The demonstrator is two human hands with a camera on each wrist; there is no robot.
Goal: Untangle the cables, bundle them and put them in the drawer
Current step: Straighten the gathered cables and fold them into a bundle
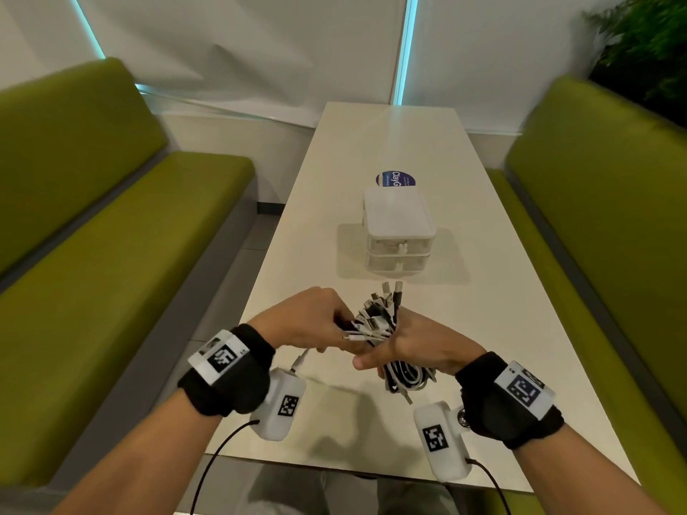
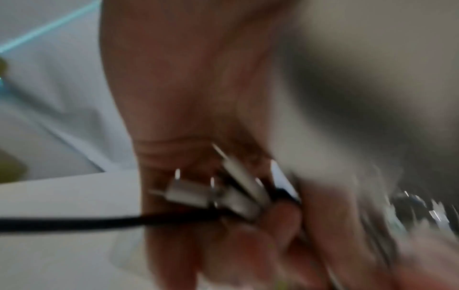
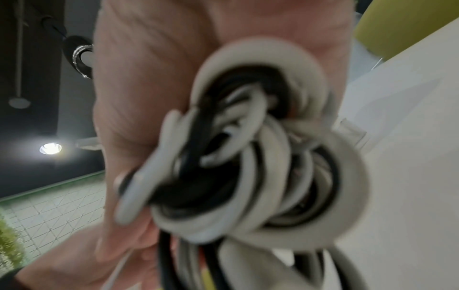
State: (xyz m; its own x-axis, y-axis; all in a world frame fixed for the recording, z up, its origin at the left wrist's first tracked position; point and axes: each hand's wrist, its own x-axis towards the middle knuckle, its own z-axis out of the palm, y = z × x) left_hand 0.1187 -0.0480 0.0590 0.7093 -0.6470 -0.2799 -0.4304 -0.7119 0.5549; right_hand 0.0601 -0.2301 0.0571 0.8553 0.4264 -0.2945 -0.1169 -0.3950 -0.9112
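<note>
A long pale table runs away between two green benches, and on it, straight ahead of both hands, stands one white drawer unit of two stacked drawers, both closed. Nearer, held above the table edge, is a single bundle of cables, white and black. Its long axis stands roughly upright, plug ends fanned at the top toward the unit, folded loops hanging below the grip. The right hand is wrapped around the bundle's middle, fingers curled tight. The left hand comes in from the side, its fingers closed on plug ends and a black strand near the top; the wrist view there is blurred, so which strand I cannot say. The cables are too many and too overlapped to count. The unit lies ahead of the bundle; neither hand looks clearly nearer, though the left seems freer to open a drawer.
</note>
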